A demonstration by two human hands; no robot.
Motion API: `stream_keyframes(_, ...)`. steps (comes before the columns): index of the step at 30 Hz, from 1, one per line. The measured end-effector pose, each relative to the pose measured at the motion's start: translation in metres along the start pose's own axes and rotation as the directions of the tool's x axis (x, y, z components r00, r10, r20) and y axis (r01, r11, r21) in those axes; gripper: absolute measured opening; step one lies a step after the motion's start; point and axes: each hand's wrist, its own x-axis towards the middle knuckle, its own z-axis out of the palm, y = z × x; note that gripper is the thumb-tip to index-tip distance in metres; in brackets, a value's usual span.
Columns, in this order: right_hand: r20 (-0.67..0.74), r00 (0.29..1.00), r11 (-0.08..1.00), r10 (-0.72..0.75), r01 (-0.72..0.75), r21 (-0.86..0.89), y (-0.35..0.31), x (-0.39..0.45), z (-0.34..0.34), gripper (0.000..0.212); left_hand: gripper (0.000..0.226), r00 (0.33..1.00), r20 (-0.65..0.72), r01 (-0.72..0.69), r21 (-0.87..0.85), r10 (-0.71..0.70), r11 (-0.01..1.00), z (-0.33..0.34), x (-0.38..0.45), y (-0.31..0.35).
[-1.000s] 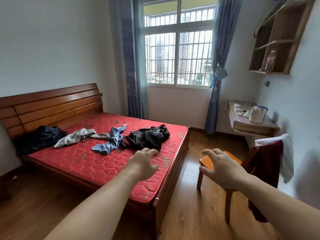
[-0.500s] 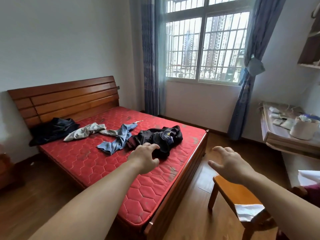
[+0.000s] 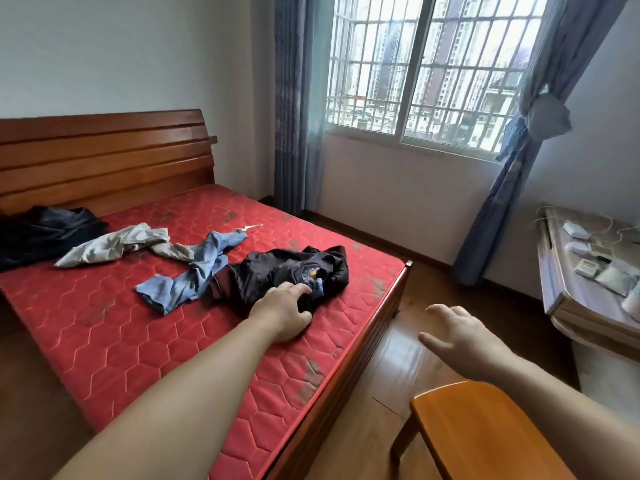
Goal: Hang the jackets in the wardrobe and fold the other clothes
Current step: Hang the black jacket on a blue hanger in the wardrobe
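Observation:
Several clothes lie on a red mattress (image 3: 104, 327). A crumpled black jacket (image 3: 277, 268) sits near the bed's right edge. Left of it lies a blue garment (image 3: 194, 271), then a grey-beige one (image 3: 114, 245), and a dark garment (image 3: 45, 230) by the headboard. My left hand (image 3: 282, 311) reaches over the mattress, its fingertips at the near edge of the black jacket, fingers loosely extended. My right hand (image 3: 460, 336) hovers open above the floor to the right of the bed, holding nothing. No wardrobe is in view.
A wooden headboard (image 3: 104, 157) backs the bed. An orange wooden chair (image 3: 485, 431) stands at the lower right. A desk (image 3: 581, 296) with small items runs along the right wall. Blue curtains (image 3: 519, 161) frame a barred window; wooden floor lies between bed and desk.
I have come closer to the bed and the view has tilted down. My left hand has reached forward to the black jacket's edge. My right hand stays open in the air.

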Motion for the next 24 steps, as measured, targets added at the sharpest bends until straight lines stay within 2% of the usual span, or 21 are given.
stream_keyframes(7,0.031,0.999,0.999,-0.039,0.038,0.029,0.049,0.147,0.003,0.062,0.056,1.000,-0.005,0.001,0.018,-0.001,1.000,0.003,0.127,0.032)
stream_keyframes(10,0.054,0.994,0.991,-0.097,0.091,0.094,0.067,0.222,0.010,0.062,0.054,0.998,-0.028,0.051,0.040,-0.050,0.998,0.005,0.175,0.038)
stream_keyframes(13,0.135,0.983,0.984,-0.128,0.109,0.140,0.079,0.290,0.016,0.062,0.053,0.989,-0.016,0.147,0.045,-0.146,0.988,0.006,0.212,0.039)
stream_keyframes(18,0.180,0.966,0.975,-0.186,0.159,0.153,0.071,0.393,0.019,0.062,0.052,0.961,-0.050,0.271,-0.015,-0.271,0.962,0.003,0.271,0.024)
stream_keyframes(24,0.212,0.935,0.957,-0.284,0.289,0.004,0.036,0.481,0.035,0.063,0.053,0.942,-0.067,0.327,-0.052,-0.330,0.944,0.003,0.339,-0.017)
